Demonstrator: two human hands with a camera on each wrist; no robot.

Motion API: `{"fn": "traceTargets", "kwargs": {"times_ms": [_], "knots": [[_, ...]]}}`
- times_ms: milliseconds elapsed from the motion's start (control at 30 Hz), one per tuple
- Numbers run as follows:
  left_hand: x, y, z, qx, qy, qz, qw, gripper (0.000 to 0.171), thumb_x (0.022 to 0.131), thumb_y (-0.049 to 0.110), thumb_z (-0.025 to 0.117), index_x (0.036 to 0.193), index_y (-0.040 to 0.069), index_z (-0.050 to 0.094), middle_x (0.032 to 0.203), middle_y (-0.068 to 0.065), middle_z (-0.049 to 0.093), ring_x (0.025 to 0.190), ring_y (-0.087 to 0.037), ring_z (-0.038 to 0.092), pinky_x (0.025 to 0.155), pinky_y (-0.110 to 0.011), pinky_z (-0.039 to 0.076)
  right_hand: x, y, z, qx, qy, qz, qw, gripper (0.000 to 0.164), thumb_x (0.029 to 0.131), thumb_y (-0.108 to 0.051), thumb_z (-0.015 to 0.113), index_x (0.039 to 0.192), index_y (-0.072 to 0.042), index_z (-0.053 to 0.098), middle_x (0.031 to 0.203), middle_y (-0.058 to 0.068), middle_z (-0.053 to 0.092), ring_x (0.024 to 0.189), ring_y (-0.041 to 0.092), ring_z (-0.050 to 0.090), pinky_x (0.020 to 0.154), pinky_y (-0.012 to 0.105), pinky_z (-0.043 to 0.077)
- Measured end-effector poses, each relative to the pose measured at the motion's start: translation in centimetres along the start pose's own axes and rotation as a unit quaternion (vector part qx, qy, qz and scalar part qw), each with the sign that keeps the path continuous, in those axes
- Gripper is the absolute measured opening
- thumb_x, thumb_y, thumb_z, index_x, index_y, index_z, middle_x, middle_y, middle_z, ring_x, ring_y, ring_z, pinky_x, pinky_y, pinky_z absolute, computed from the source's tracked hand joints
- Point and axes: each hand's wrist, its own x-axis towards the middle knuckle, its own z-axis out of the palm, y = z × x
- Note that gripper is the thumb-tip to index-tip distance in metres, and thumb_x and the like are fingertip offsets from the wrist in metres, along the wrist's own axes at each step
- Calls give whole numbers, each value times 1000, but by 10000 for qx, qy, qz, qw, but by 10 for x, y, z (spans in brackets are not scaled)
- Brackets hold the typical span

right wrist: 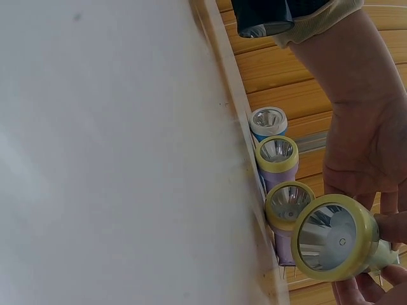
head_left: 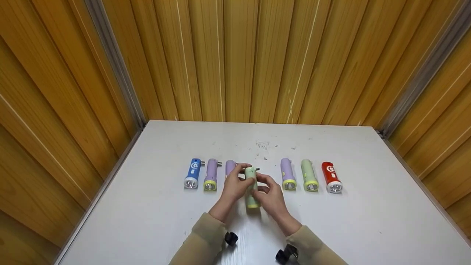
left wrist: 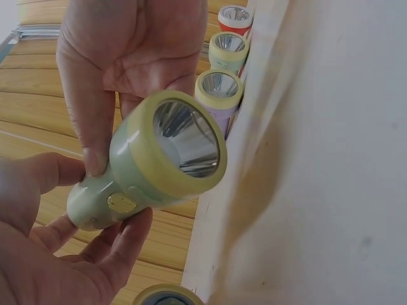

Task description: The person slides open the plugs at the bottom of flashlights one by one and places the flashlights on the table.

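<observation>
Between both hands is a light green flashlight (head_left: 252,200) with a yellow rim, tilted above the white table. Metal plug prongs (head_left: 257,169) stick out near its tail end. My left hand (head_left: 235,185) grips the tail part with thumb and fingers. On the other side, my right hand (head_left: 271,197) pinches the body lower down, its thumb pressed close behind the head in the left wrist view. That view also shows the yellow slide switch (left wrist: 121,203) and the reflector (left wrist: 186,138). A purple flashlight (head_left: 230,166) lies partly hidden behind my left hand.
To the left on the table (head_left: 128,206) lie a blue flashlight (head_left: 194,171) and a purple flashlight (head_left: 211,171), both with prongs out. To the right lie another purple flashlight (head_left: 287,170), a green flashlight (head_left: 308,171) and a red flashlight (head_left: 330,173). Wood-patterned walls (head_left: 235,66) enclose the table.
</observation>
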Motion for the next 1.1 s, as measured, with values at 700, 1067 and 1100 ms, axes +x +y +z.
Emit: {"fn": "traceTargets", "kwargs": {"times_ms": [700, 1067, 1100], "knots": [[0, -1, 0, 59, -10, 6, 10000, 45, 83, 12, 74, 127, 10, 65, 119, -18, 70, 84, -20, 64, 76, -30, 53, -2, -1, 1, -147, 28, -22, 9999, 56, 87, 2, 72, 141, 2, 56, 136, 24, 61, 107, 31, 71, 91, 38, 59], [1, -1, 0, 79, -19, 198, 9998, 43, 82, 11, 73, 125, 7, 66, 117, -19, 70, 87, -22, 64, 78, -32, 54, -2, 0, 0, -14, -53, -45, 10000, 54, 88, 2, 71, 140, 1, 56, 138, 24, 60, 108, 32, 70, 87, 27, 57], [1, -1, 0, 63, -23, 214, 9997, 44, 82, 11, 73, 125, 7, 66, 117, -19, 70, 87, -21, 64, 78, -32, 54, -2, 0, 0, 3, -66, -49, 10000, 54, 88, 2, 71, 140, 2, 56, 138, 25, 59, 109, 32, 70, 87, 26, 57]]}}
